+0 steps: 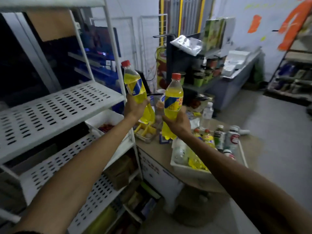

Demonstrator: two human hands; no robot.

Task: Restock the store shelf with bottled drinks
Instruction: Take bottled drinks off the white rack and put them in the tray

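My left hand (134, 108) wraps its fingers round the left bottle (134, 85), which leans a little. My right hand (179, 122) wraps round the right bottle (173, 98) the same way. Both bottles are up in the air, just past the edge of the white shelf (59, 105) with holes. Each has yellow drink, a red cap and a blue and yellow label. The right label has red writing starting with "大"; the rest is too blurry. More bottles stand in a white tray (189, 171) on the counter (155, 152).

Left hand (134, 108), right hand (178, 123) outstretched (fingers (164, 117) curled)
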